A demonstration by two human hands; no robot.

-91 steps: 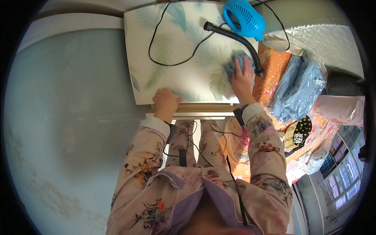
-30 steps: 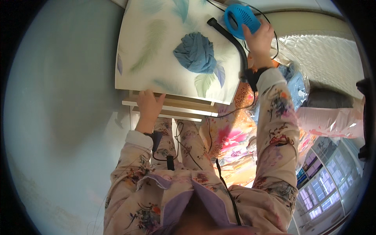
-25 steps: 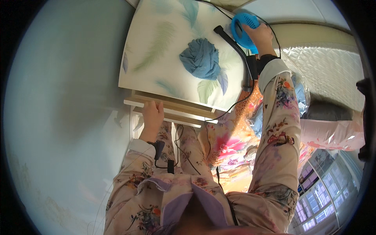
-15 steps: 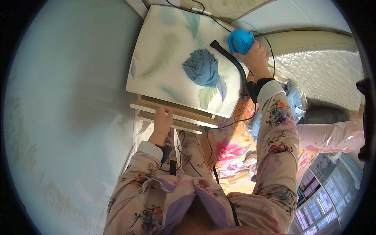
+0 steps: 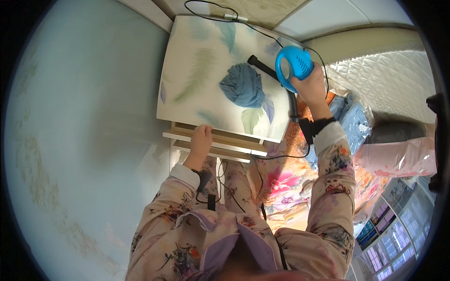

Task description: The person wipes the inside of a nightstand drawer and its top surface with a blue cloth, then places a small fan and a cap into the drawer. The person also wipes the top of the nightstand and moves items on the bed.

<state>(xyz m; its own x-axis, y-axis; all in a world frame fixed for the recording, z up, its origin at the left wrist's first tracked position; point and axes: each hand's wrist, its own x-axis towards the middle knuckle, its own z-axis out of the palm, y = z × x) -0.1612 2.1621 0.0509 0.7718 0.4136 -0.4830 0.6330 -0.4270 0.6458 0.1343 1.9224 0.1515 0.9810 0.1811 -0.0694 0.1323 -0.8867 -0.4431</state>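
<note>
Tabletop (image 5: 194, 61): white, printed with green and blue feathers, standing against the patterned wall. Crumpled blue cloth (image 5: 242, 85) lay right of its middle. Black ribbed hose (image 5: 262, 68) ran along the right side, its lower end at the edge. Right hand (image 5: 310, 89) had its fingers closed around the lower end of a blue handheld appliance (image 5: 302, 63), which overlapped the hose in view, above the right edge. Black cord (image 5: 258, 29) looped along the back. Below, two drawers (image 5: 222, 139) stood partly out; left hand (image 5: 201, 140) was curled at the upper front, grip unclear. To the right: floral bedspread (image 5: 279, 180), blue fabric in clear plastic (image 5: 352, 117), pink wrapped package (image 5: 398, 157), quilted headboard (image 5: 384, 82). Left side: broad pale grey-blue panel (image 5: 93, 117), faint tan pattern. Lower right: window panes (image 5: 391, 246).
</note>
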